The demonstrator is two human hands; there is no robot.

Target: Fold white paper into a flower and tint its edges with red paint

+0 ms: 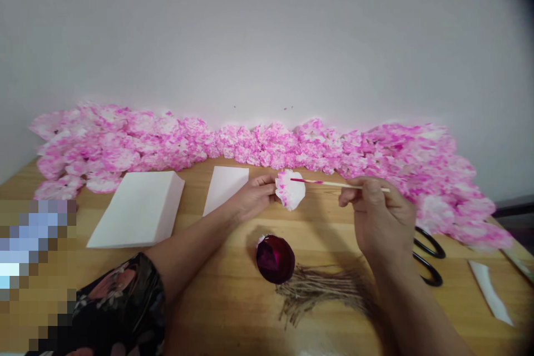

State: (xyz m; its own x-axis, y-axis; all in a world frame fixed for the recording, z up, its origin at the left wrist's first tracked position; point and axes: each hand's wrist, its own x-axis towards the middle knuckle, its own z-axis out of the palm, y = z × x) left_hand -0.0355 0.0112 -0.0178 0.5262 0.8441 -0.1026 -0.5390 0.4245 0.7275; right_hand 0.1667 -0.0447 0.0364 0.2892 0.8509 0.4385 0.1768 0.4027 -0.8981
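Note:
My left hand (254, 196) pinches a small white paper flower (291, 190) whose edge is dabbed pink. My right hand (377, 214) is closed on a thin wooden stick (346, 184) with a pink-stained tip, and the tip touches the top of the flower. Both hands hover just above a wooden table (217, 311). A small cup of dark red dye (275, 258) stands on the table below the flower, between my forearms.
A long heap of pink-and-white paper flowers (267, 144) lines the wall across the table's back. Two stacks of white paper (137, 208) (225, 188) lie at the left. A bundle of twine pieces (321, 289), black scissors (429, 258) and a white strip (490, 292) lie at the right.

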